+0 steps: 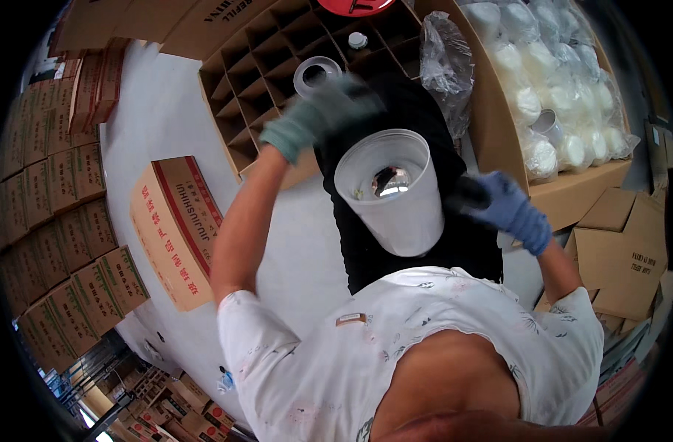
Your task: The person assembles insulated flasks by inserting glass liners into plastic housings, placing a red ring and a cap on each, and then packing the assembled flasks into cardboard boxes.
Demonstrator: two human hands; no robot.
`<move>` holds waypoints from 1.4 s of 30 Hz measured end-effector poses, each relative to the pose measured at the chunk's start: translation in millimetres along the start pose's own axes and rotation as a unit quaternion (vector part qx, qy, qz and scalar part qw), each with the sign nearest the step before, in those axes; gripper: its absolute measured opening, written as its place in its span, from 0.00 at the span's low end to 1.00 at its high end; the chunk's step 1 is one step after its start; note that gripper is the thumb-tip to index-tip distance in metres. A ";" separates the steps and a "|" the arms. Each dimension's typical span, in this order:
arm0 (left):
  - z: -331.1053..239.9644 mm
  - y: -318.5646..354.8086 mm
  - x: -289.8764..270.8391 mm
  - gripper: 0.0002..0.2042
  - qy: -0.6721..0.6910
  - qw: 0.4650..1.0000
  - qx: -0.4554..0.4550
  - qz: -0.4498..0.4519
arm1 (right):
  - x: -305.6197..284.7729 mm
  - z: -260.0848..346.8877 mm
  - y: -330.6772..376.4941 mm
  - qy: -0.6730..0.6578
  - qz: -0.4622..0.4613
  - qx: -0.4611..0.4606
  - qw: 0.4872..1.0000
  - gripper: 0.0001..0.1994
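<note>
A white tub (404, 225) sits on the lap (471, 252), mid-frame. The left hand (336, 110), upper centre, is near a cup (304, 76) at the divided box (300, 173); the right hand (497, 202), centre right, is near the tub. Both blur; whether fingers are apart or together I cannot tell.

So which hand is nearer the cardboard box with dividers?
Left. The left hand is close by the divided box; the right hand is farther off, right of the white bucket.
</note>
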State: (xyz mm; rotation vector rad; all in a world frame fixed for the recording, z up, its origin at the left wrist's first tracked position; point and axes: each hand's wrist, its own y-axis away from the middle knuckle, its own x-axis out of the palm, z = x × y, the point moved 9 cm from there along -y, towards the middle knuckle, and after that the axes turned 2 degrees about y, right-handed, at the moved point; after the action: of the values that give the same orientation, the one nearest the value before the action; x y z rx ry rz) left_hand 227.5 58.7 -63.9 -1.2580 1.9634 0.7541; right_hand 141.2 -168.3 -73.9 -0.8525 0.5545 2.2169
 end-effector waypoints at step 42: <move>-54.3 94.6 13.1 0.21 0.195 0.965 0.129 -0.117 | -21.9 -22.0 -130.1 -0.171 0.018 0.007 0.985 0.18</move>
State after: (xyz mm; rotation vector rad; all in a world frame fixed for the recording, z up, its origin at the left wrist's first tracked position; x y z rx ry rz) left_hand 123.6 44.9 -31.1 -1.5254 2.0807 0.1303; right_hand 256.9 -103.7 -91.7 -0.4410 0.4211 2.3213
